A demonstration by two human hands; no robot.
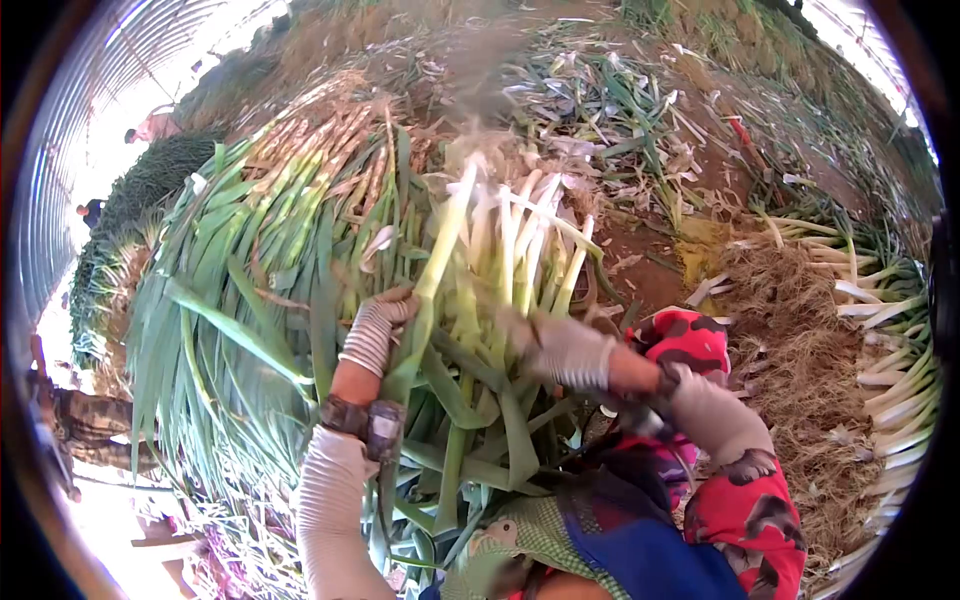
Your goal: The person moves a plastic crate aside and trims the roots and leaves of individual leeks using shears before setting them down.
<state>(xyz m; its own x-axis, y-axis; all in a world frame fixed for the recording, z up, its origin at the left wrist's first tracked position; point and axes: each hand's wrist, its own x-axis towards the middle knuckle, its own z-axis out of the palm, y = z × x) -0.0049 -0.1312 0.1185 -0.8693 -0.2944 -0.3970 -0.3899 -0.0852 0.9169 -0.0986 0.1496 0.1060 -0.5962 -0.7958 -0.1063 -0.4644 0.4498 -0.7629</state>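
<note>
My left hand [388, 318], in a light ribbed glove, is closed round the green part of a leek [445, 235] whose white end points up and away. My gloved right hand [562, 348] is at the right side of a group of leeks with pale stems [520, 240]; its fingers are smeared by motion, and what they hold cannot be made out. Long green leaves [465, 400] hang down between my two hands towards my lap. Just left of my left hand lies a large pile of leeks [290, 220].
Cleaned leeks [895, 390] lie in a row at the right, beside a heap of brown roots [800, 370]. Leaf scraps [640, 120] litter the soil ahead. More leeks [140, 190] are stacked at the far left, where people are partly visible near the edge.
</note>
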